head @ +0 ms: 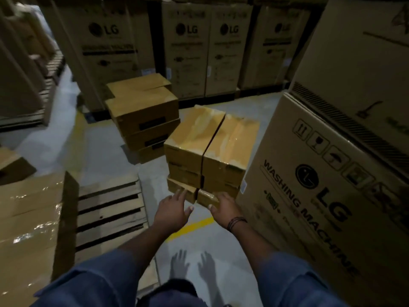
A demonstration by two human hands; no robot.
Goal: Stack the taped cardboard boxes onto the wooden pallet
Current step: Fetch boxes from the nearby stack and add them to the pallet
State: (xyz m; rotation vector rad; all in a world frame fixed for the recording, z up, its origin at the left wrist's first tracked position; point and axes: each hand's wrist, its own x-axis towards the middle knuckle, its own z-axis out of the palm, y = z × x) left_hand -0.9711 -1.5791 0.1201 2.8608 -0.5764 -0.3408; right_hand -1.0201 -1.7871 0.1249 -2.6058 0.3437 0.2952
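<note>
Both hands open, fingers straight. Left hand [171, 210] is right at the bottom front edge of the taped box stack [210, 149], mid-frame on the floor; right hand [223, 206] rests against it. The stack sits tight beside the washing machine carton [321, 196] on the right. The wooden pallet [110, 209] at lower left has bare slats showing. There's another stack [143, 114] further back.

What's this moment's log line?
reach | left hand open | right hand open | both at box stack base | wooden pallet left
</note>
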